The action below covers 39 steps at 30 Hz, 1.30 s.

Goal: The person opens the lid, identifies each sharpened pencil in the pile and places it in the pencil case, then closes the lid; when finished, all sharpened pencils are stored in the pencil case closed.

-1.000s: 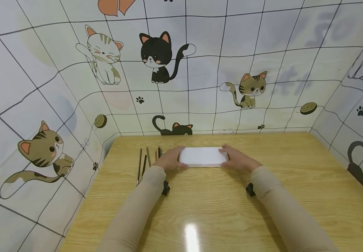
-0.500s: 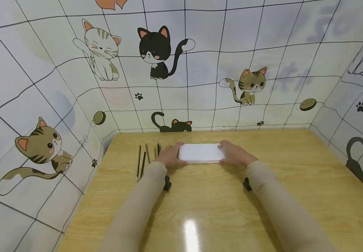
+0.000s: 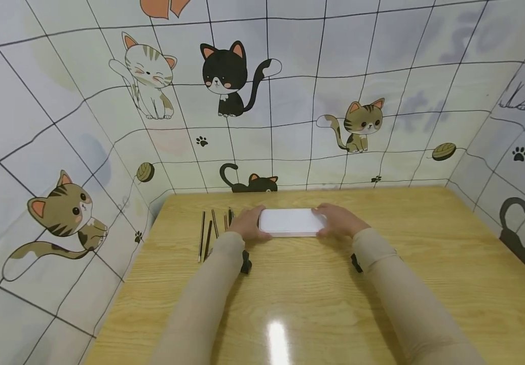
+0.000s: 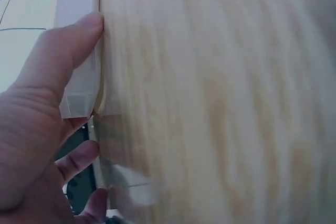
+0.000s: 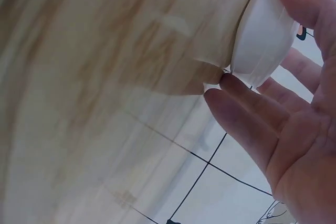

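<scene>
A white oblong box (image 3: pixel 290 221) lies crosswise between both hands near the table's far side. At its left end, my left hand (image 3: pixel 248 224) grips it. The left wrist view shows that thumb (image 4: pixel 68 45) on the long side of the box (image 4: pixel 84 80), with other fingers around its end. My right hand (image 3: pixel 341 221) holds the opposite end. In the right wrist view, its thumb (image 5: pixel 296 1) lies against the box (image 5: pixel 265 30) and several fingers (image 5: pixel 247 108) reach around the corner at table level. What the box contains is hidden.
Several thin dark pencils or sticks (image 3: pixel 208 235) lie just left of the left hand, partly hidden by it. The wooden table (image 3: pixel 308 299) ends at a cat-patterned cloth wall (image 3: pixel 290 142) behind, with more cloth at both sides.
The head view has shifted slightly. Both hands keep hold of the white box at nearly the same spot, with the right hand a little further left over its end.
</scene>
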Each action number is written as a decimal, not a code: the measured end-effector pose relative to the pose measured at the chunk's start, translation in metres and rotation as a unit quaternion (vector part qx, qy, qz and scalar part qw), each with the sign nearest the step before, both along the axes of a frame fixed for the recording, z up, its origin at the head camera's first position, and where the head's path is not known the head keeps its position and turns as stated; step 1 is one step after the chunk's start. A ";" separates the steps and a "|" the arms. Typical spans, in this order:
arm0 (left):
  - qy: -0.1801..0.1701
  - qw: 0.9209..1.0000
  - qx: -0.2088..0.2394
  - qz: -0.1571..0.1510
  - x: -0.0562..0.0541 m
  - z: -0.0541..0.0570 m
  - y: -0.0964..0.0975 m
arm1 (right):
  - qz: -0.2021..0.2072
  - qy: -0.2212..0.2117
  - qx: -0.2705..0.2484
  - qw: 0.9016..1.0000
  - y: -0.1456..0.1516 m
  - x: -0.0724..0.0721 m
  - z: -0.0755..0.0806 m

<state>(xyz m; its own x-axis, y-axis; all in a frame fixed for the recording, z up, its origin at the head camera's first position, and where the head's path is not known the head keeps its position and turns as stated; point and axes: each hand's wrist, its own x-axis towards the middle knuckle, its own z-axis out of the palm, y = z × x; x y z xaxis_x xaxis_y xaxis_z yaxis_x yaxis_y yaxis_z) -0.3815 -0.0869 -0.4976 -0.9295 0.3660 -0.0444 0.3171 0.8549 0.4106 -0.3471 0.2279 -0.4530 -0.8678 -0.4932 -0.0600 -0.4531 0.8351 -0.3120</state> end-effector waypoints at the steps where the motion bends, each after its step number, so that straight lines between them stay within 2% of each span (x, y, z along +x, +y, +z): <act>1: 0.007 1.000 0.003 -0.002 0.000 0.000 0.001 | 0.000 0.004 0.003 1.000 0.001 -0.001 0.001; 5: 0.025 1.000 0.009 -0.009 -0.002 0.002 0.007 | -0.003 0.018 0.020 1.000 0.005 -0.001 0.008; 7: 0.022 1.000 0.011 -0.007 0.000 0.002 0.009 | 0.000 0.017 0.031 0.999 0.005 0.000 0.010; 13: 0.018 1.000 0.019 0.011 0.007 -0.006 0.004 | 0.021 0.016 0.047 0.999 0.001 -0.001 0.007; 16: 0.019 0.999 0.025 0.019 0.008 -0.006 0.002 | 0.019 0.010 0.040 0.999 -0.001 -0.002 0.007; 27: 0.009 1.000 0.024 0.016 0.004 -0.002 -0.001 | -0.019 -0.001 0.007 1.000 -0.010 0.001 0.005; 33: 0.003 1.000 0.024 0.006 -0.001 -0.007 0.001 | -0.003 0.020 0.030 0.999 -0.017 -0.002 0.001; 39: -0.023 1.000 0.008 0.005 -0.007 0.000 -0.001 | -0.003 0.038 0.043 0.998 -0.018 -0.004 0.002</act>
<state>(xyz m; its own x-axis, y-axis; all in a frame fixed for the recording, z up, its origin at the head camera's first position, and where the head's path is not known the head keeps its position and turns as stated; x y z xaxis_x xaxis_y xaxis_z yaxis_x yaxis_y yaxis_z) -0.3889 -0.0874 -0.4971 -0.9305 0.3573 -0.0807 0.2887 0.8510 0.4387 -0.3508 0.2099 -0.4511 -0.8749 -0.4831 -0.0352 -0.4669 0.8605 -0.2040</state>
